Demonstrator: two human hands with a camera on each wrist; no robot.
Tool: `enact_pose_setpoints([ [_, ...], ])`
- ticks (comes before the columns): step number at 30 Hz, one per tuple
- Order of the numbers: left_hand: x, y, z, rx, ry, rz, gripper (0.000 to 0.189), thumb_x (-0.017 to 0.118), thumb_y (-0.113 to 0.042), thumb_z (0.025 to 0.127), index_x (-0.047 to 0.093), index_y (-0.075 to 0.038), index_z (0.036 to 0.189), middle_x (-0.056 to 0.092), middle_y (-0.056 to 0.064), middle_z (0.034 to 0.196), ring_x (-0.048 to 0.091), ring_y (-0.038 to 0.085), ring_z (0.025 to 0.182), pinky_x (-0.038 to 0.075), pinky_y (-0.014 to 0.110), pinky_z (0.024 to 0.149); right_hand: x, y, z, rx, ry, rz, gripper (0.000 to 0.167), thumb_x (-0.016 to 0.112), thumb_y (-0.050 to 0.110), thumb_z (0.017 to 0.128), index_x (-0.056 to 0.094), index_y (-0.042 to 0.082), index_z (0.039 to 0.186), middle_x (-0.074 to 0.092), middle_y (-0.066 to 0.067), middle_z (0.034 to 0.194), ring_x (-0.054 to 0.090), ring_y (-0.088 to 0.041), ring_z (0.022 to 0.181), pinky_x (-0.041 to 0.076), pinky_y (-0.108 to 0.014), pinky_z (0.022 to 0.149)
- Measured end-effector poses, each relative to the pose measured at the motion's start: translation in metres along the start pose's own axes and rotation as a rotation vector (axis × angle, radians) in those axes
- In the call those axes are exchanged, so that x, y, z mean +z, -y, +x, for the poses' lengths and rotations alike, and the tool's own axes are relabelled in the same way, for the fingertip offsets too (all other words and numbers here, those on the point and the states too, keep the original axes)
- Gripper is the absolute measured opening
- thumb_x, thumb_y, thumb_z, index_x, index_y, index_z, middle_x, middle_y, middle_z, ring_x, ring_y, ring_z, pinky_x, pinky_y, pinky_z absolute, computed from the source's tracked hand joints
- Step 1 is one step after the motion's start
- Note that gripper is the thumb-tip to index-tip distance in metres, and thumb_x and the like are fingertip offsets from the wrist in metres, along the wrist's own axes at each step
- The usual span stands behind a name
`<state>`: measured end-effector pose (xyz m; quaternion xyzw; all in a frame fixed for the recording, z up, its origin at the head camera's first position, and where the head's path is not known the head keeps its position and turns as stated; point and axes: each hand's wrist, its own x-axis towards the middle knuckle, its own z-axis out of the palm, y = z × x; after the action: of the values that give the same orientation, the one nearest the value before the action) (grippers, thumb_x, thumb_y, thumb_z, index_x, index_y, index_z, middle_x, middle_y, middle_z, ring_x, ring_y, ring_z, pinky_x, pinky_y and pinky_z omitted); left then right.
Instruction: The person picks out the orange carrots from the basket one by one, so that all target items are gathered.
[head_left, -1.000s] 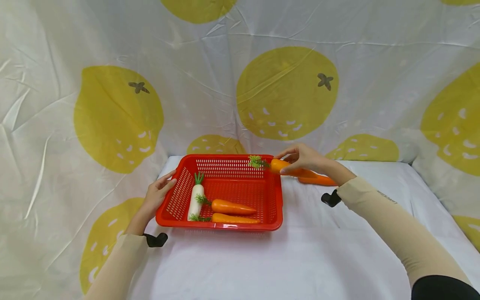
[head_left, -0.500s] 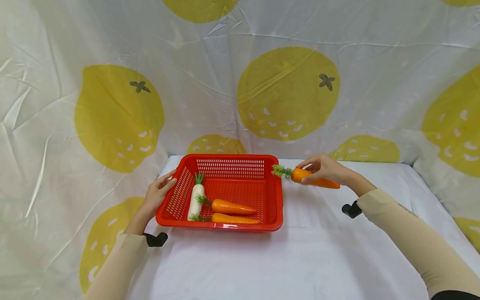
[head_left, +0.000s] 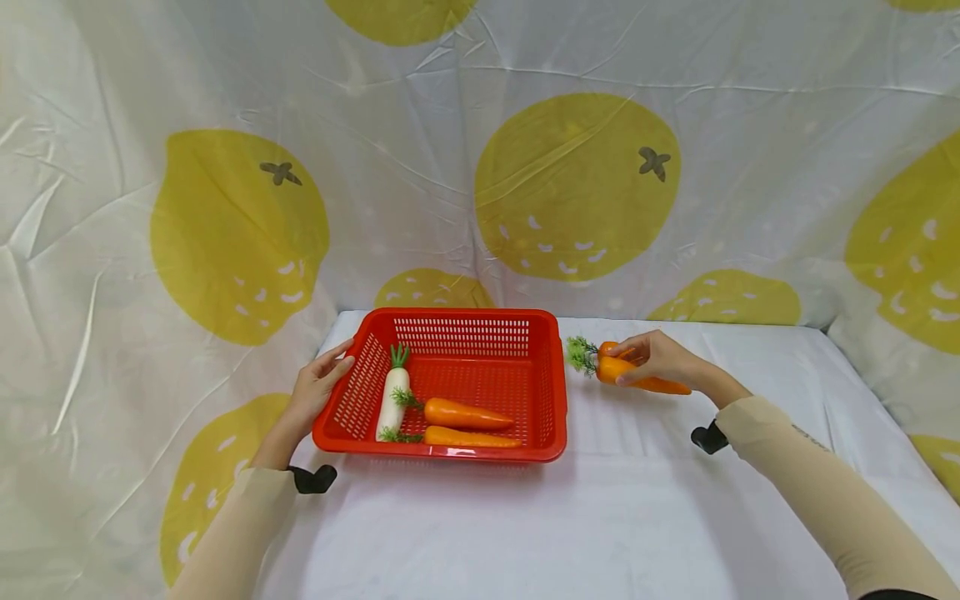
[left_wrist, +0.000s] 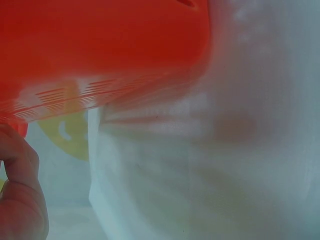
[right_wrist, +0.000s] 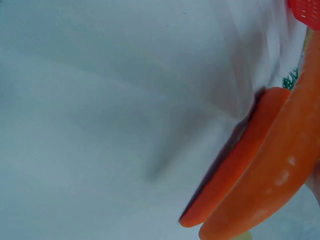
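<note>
Right of the basket (head_left: 525, 454), the right hand (head_left: 662, 357) pinches a carrot (right_wrist: 272, 172) — likely light, stiff, slick — best held near its thick end.

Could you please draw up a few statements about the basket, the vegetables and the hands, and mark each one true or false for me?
1. The radish lies inside the basket. True.
2. The basket is green. False: it is red.
3. The right hand holds a carrot outside the basket. True.
4. Three carrots lie in the basket. False: there are two, the front carrot and the rear carrot.
5. The left hand touches the basket. True.
6. The radish lies at the basket's right end in the head view. False: it lies at the left end.
</note>
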<state>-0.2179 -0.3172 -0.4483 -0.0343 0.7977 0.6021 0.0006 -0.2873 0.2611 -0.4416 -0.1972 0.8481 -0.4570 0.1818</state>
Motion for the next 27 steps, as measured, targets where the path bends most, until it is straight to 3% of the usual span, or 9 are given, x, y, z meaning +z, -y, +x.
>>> enact_pose_setpoints([
  [6, 0.004, -0.018, -0.008, -0.003, 0.018, -0.029, 0.054, 0.053, -0.022, 0.105, 0.037, -0.004, 0.153, 0.051, 0.03, 0.124, 0.063, 0.018, 0.086, 0.058, 0.027, 0.075, 0.003, -0.012, -0.002, -0.048, -0.012, -0.05, 0.048, 0.085, 0.01, 0.079, 0.068, -0.006, 0.121, 0.067, -0.021, 0.119, 0.064, -0.031, 0.103, 0.054, -0.03, 0.09],
  [11, 0.007, -0.03, -0.015, -0.014, 0.021, -0.017, 0.054, 0.052, -0.021, 0.105, 0.037, -0.004, 0.153, 0.049, 0.033, 0.127, 0.063, 0.019, 0.089, 0.058, 0.028, 0.077, 0.004, -0.021, -0.003, -0.07, -0.021, -0.068, 0.045, 0.086, 0.012, 0.079, 0.07, -0.003, 0.119, 0.068, -0.018, 0.118, 0.061, -0.028, 0.106, 0.052, -0.027, 0.09],
  [18, 0.006, -0.03, -0.015, -0.006, 0.023, -0.024, 0.054, 0.053, -0.022, 0.105, 0.037, -0.003, 0.153, 0.048, 0.034, 0.126, 0.063, 0.021, 0.089, 0.058, 0.028, 0.077, 0.007, -0.028, -0.005, -0.021, -0.015, 0.002, 0.046, 0.087, 0.012, 0.077, 0.072, -0.001, 0.118, 0.068, -0.016, 0.12, 0.06, -0.026, 0.112, 0.05, -0.022, 0.091],
  [27, 0.006, -0.027, -0.015, -0.017, 0.024, -0.015, 0.054, 0.053, -0.022, 0.105, 0.037, -0.005, 0.153, 0.05, 0.031, 0.124, 0.063, 0.019, 0.088, 0.058, 0.03, 0.077, 0.016, -0.042, -0.001, -0.033, -0.013, 0.047, 0.046, 0.086, 0.01, 0.077, 0.071, -0.003, 0.118, 0.068, -0.017, 0.119, 0.062, -0.02, 0.107, 0.049, -0.018, 0.091],
])
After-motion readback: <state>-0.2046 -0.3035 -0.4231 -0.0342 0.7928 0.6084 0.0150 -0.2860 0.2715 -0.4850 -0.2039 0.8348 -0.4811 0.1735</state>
